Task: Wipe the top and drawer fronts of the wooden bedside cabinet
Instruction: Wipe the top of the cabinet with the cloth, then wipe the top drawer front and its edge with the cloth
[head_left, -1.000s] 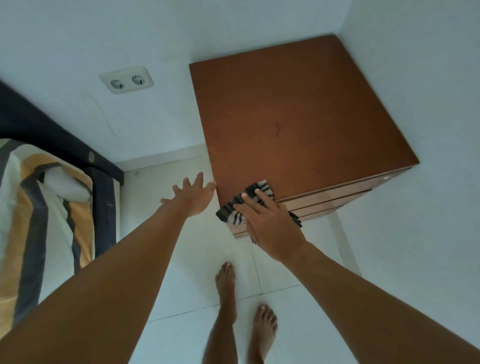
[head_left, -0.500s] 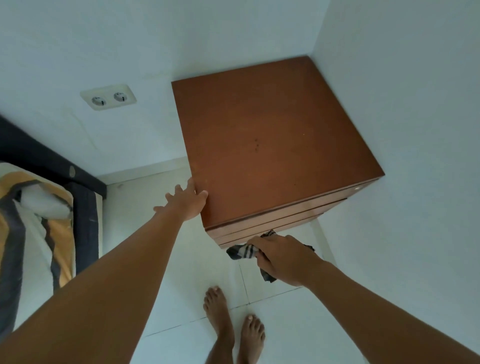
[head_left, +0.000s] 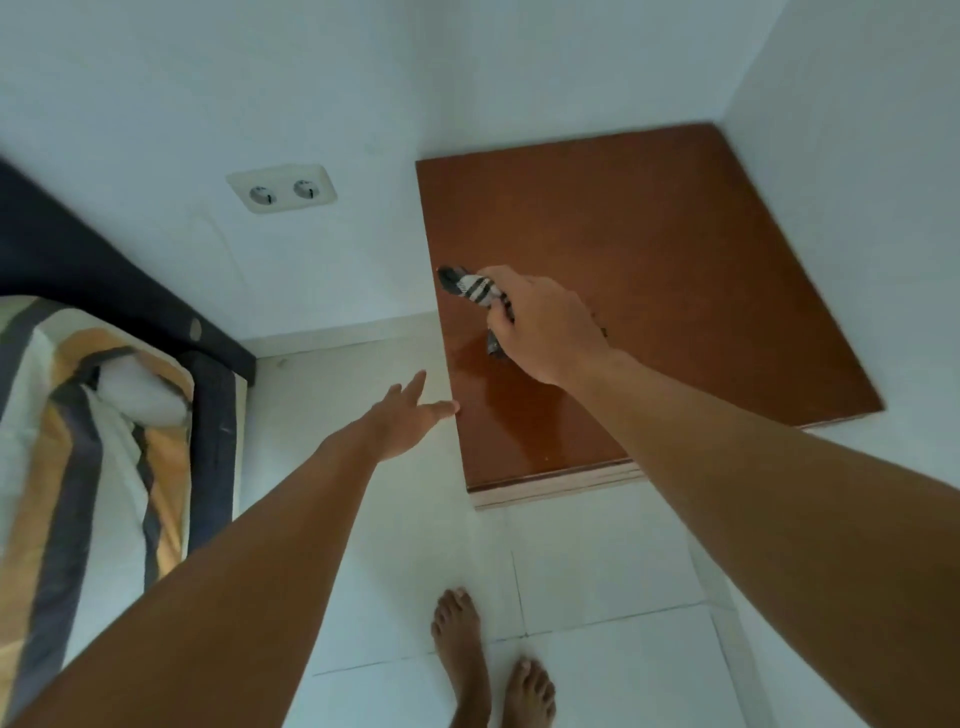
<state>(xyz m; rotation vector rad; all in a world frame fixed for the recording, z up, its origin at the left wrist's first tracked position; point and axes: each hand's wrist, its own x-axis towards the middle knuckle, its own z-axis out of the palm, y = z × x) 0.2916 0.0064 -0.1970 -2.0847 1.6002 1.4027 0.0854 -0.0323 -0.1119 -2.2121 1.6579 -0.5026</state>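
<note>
White walls meet in a corner at the upper right of the frame, above a pale tiled floor (head_left: 597, 571). Far left lies a bed (head_left: 78, 441) with yellow, grey and white striped bedding; right of it a double wall socket (head_left: 281, 188) sits on the wall. At centre the left hand (head_left: 405, 421) reaches out with straight, spread fingers, its thumb tip at the left edge of the wooden bedside cabinet (head_left: 701, 249). Just right and higher, the right hand (head_left: 545, 327) grips a bunched striped cloth (head_left: 470, 288) over the left part of the cabinet's top surface; whether the cloth touches the wood cannot be told. The cloth's length runs from upper left to lower right. Most of the reddish-brown, glossy top stretches away to the upper right, so the right hand is the nearer one. Only a pale sliver of the drawer fronts shows along the lower edge.
</note>
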